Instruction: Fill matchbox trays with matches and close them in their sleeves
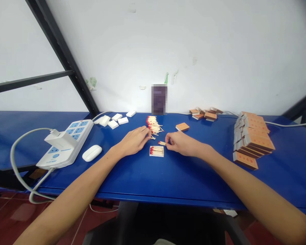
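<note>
My right hand point(177, 143) pinches a few matches point(162, 143), their red heads pointing left, just above a white matchbox tray point(156, 155). Inside the tray lies a row of red-headed matches point(156, 150). On the other side, my left hand point(135, 140) has its fingers closed at the near edge of a loose pile of matches point(154, 124). Pale match ends point(153, 137) stick out to the right of its fingertips, while their heads are hidden by the fingers.
Several white trays point(118, 117) lie at the back left, near a power strip point(76, 136) and a white oval case point(92, 153). One orange matchbox sleeve point(182, 127) lies right of the pile; more sleeves point(210, 116) lie behind. Stacked matchboxes point(255, 136) stand far right.
</note>
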Demonstrator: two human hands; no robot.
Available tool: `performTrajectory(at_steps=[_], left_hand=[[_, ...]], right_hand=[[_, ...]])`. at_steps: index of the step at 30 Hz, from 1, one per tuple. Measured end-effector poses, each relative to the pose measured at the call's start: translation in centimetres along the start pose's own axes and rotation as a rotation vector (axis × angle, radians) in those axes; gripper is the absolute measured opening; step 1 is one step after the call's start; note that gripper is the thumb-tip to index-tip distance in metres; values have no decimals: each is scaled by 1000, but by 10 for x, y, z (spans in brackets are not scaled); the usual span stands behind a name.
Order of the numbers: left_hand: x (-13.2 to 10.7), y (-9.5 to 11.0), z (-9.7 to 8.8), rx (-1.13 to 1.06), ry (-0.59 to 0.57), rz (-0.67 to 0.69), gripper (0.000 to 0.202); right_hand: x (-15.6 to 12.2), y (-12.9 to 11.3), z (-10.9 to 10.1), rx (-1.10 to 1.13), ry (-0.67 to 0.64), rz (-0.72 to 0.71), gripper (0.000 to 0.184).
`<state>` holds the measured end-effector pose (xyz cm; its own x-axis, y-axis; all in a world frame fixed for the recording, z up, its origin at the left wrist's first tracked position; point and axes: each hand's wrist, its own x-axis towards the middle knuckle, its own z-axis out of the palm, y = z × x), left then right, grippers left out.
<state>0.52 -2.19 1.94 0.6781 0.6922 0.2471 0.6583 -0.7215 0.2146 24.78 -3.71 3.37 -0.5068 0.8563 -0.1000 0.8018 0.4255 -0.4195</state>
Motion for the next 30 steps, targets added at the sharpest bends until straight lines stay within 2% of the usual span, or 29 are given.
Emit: performTrajectory(at_steps=[3, 7, 12, 18, 21, 25, 30], left_hand=[[-6, 15, -9, -179, -90, 80, 25], [-9, 25, -9, -210, -101, 79, 21], [-6, 21, -4, -231, -79, 35, 12], [-5, 16, -6, -185, -11, -39, 19], [-4, 11, -6, -159, -9, -60, 15], [-5, 7, -6, -164, -58, -19, 12], [-7, 10, -11, -151, -150, 66, 22]], right_hand=[[1, 6, 3, -20, 5, -22, 8], [1, 12, 4, 12, -7, -51, 7], [-1, 10, 2, 61, -14, -45, 6], [-3, 6, -1, 82, -33, -14, 4], [-3, 5, -3, 88, -37, -6, 2], [-3, 5, -3, 84, -44, -1, 3], [-3, 8, 0, -9, -32, 3, 5]])
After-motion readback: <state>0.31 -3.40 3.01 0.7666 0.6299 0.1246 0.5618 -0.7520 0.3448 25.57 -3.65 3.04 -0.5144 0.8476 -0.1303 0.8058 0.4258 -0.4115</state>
